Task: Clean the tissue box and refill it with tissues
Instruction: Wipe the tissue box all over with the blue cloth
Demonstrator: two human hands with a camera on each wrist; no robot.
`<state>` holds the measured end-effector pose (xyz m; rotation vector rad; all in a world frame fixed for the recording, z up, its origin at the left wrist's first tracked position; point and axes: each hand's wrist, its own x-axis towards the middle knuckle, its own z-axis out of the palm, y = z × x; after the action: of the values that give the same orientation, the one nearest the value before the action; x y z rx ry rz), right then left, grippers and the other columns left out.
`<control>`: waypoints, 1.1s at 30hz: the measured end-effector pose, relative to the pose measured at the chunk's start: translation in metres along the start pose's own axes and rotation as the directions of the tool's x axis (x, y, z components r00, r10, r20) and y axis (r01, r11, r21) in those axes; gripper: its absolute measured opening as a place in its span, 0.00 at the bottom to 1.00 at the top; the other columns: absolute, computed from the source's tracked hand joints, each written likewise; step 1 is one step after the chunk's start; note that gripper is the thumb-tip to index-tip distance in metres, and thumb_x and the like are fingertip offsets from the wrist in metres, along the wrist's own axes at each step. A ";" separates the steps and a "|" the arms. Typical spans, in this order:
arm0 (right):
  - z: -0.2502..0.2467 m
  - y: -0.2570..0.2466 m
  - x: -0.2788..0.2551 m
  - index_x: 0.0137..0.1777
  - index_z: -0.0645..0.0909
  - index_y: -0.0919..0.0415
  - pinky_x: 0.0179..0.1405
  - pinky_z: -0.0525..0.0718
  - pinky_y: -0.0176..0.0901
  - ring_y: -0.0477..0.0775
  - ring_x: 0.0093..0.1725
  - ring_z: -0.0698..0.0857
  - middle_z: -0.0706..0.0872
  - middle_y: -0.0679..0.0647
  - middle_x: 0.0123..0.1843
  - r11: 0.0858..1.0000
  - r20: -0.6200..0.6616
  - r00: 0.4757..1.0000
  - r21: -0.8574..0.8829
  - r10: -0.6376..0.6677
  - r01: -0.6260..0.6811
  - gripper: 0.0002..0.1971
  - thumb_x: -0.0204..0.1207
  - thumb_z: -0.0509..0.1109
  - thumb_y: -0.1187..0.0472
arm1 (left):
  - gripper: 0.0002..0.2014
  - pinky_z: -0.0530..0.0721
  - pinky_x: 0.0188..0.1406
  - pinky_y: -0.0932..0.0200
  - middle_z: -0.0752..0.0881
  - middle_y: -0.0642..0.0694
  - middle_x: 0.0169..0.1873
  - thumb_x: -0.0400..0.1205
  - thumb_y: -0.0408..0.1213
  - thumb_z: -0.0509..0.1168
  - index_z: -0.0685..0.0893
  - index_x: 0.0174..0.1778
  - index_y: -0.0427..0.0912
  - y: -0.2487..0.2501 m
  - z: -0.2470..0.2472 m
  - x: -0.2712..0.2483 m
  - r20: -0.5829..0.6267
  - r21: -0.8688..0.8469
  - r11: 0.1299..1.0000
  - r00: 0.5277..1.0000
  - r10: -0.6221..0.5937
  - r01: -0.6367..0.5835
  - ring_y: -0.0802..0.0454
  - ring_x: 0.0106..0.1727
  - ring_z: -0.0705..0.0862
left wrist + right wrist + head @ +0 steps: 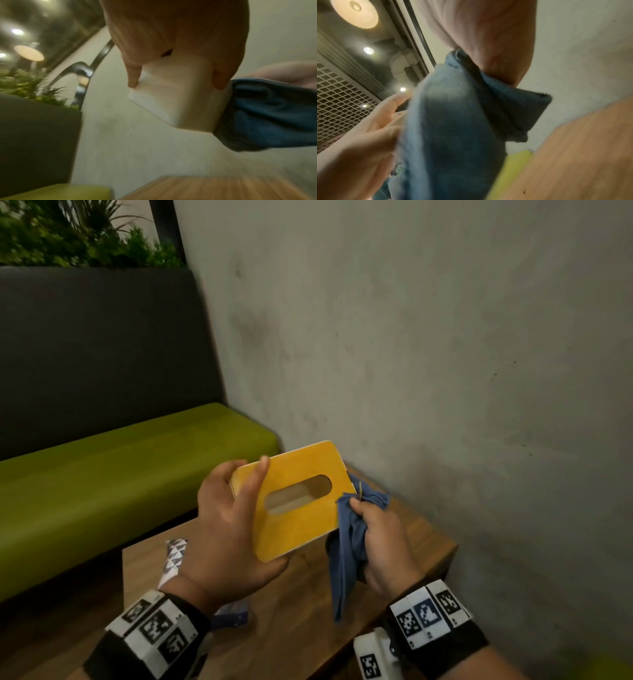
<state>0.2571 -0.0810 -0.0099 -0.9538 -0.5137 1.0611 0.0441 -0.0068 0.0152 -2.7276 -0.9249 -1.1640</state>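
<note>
Clasping the tissue box [297, 501], the left hand [228, 529] hides its white underside overhead; right hand [383, 542] clutches blue cloth [346, 549].

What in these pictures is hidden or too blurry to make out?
- Tissue box inside: head view, the slot is too dark and blurred to tell whether it is empty.
- Patterned packet on the table: head view, mostly behind the left hand.
- Right hand fingers: buried in the blue cloth.

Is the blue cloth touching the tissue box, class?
Touching. The left wrist view shows the blue cloth pressed against the side of the tissue box, no gap between them.
</note>
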 end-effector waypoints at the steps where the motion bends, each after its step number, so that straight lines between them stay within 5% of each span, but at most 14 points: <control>1: -0.002 0.001 0.001 0.58 0.85 0.55 0.32 0.83 0.47 0.50 0.29 0.88 0.87 0.56 0.34 1.000 -0.013 1.000 0.011 -0.004 0.004 0.11 0.86 0.61 0.62 | 0.55 0.80 0.65 0.30 0.67 0.28 0.75 0.63 0.66 0.74 0.65 0.85 0.46 0.003 0.003 -0.003 -0.021 0.053 0.996 0.997 0.068 -0.067 0.28 0.75 0.69; 5: -0.019 -0.001 0.006 0.47 0.82 0.65 0.41 0.85 0.52 0.60 0.38 0.89 0.85 0.64 0.42 0.999 -0.082 0.997 0.033 -0.016 0.019 0.07 0.82 0.63 0.65 | 0.28 0.76 0.72 0.20 0.68 0.28 0.73 0.76 0.51 0.76 0.78 0.72 0.53 0.004 0.014 -0.019 -0.118 0.176 0.902 0.902 0.416 -0.393 0.24 0.76 0.71; 8: -0.027 -0.017 0.010 0.43 0.85 0.63 0.50 0.84 0.52 0.61 0.43 0.86 0.83 0.66 0.44 0.988 -0.046 0.997 0.142 -0.056 0.062 0.09 0.80 0.65 0.61 | 0.22 0.78 0.69 0.18 0.71 0.31 0.71 0.78 0.49 0.79 0.82 0.67 0.56 0.004 0.019 -0.023 -0.156 0.185 0.856 0.845 0.511 -0.484 0.27 0.76 0.74; 10: -0.028 -0.031 0.017 0.40 0.86 0.61 0.41 0.86 0.47 0.57 0.37 0.84 0.80 0.62 0.38 0.978 -0.016 0.995 0.187 -0.094 0.095 0.14 0.62 0.82 0.52 | 0.23 0.78 0.70 0.20 0.72 0.32 0.71 0.78 0.50 0.80 0.81 0.66 0.59 0.008 0.022 -0.025 -0.134 0.204 0.813 0.807 0.574 -0.545 0.31 0.77 0.75; 12: -0.027 -0.044 0.025 0.49 0.85 0.65 0.46 0.84 0.50 0.62 0.43 0.83 0.83 0.66 0.44 0.982 0.078 0.993 0.172 -0.091 0.077 0.38 0.39 0.91 0.48 | 0.24 0.78 0.72 0.21 0.72 0.32 0.72 0.78 0.52 0.80 0.80 0.67 0.59 0.010 0.023 -0.027 -0.115 0.210 0.803 0.801 0.587 -0.558 0.32 0.77 0.75; 14: -0.026 -0.053 0.027 0.58 0.83 0.68 0.52 0.83 0.53 0.65 0.49 0.84 0.85 0.66 0.54 0.982 0.143 0.986 0.177 -0.089 0.063 0.45 0.38 0.91 0.50 | 0.27 0.78 0.71 0.20 0.72 0.32 0.72 0.75 0.54 0.82 0.80 0.67 0.57 0.011 0.018 -0.024 -0.143 0.166 0.840 0.830 0.539 -0.517 0.31 0.77 0.74; 18: -0.017 -0.058 0.023 0.44 0.90 0.62 0.39 0.91 0.48 0.58 0.38 0.90 0.91 0.60 0.41 0.979 0.199 0.976 0.196 -0.089 0.049 0.18 0.59 0.76 0.50 | 0.39 0.80 0.68 0.30 0.68 0.30 0.76 0.67 0.60 0.81 0.74 0.70 0.53 0.017 -0.001 -0.007 -0.201 -0.017 0.932 0.914 0.352 -0.363 0.34 0.82 0.68; 22: -0.006 -0.041 0.022 0.46 0.86 0.57 0.44 0.87 0.53 0.60 0.39 0.89 0.90 0.59 0.40 0.993 0.220 0.974 0.118 -0.046 0.020 0.13 0.70 0.69 0.49 | 0.44 0.77 0.70 0.41 0.67 0.27 0.75 0.64 0.61 0.81 0.70 0.72 0.50 0.016 -0.017 0.006 -0.293 -0.064 0.950 0.915 0.276 -0.307 0.28 0.78 0.69; 25: -0.011 -0.032 0.030 0.50 0.85 0.59 0.52 0.82 0.57 0.64 0.47 0.86 0.89 0.60 0.43 0.998 0.105 0.994 0.056 -0.021 0.015 0.11 0.80 0.62 0.55 | 0.46 0.67 0.78 0.53 0.69 0.19 0.72 0.62 0.58 0.82 0.70 0.71 0.43 0.006 -0.033 0.018 -0.376 -0.061 0.984 0.917 0.135 -0.170 0.31 0.77 0.68; 27: -0.018 -0.030 0.034 0.56 0.84 0.62 0.47 0.83 0.55 0.64 0.45 0.86 0.87 0.63 0.44 1.000 -0.049 0.999 0.019 0.011 -0.010 0.14 0.83 0.62 0.54 | 0.46 0.67 0.77 0.51 0.70 0.19 0.71 0.63 0.58 0.82 0.71 0.71 0.40 -0.005 -0.043 0.023 -0.454 -0.060 0.997 0.891 0.022 -0.055 0.30 0.77 0.70; 30: -0.035 -0.020 0.046 0.46 0.86 0.63 0.42 0.84 0.56 0.61 0.38 0.85 0.85 0.62 0.39 0.964 -0.174 0.983 -0.266 -0.053 0.005 0.14 0.77 0.67 0.51 | 0.49 0.76 0.72 0.38 0.70 0.25 0.73 0.65 0.59 0.81 0.70 0.75 0.36 -0.027 -0.051 0.024 -0.524 -0.068 0.997 0.849 -0.072 0.042 0.27 0.76 0.71; 33: -0.026 -0.003 0.046 0.58 0.85 0.63 0.47 0.82 0.51 0.62 0.49 0.87 0.88 0.60 0.47 0.802 -0.080 0.994 -0.598 -0.073 0.011 0.16 0.78 0.71 0.52 | 0.49 0.80 0.62 0.29 0.67 0.37 0.74 0.66 0.62 0.80 0.69 0.77 0.42 -0.040 -0.049 0.022 -0.539 -0.111 0.992 0.834 -0.113 0.062 0.30 0.77 0.70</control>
<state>0.2975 -0.0508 -0.0244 -1.5385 -0.8097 0.8094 0.0024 0.0252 0.0577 -2.2013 -0.9259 -1.8995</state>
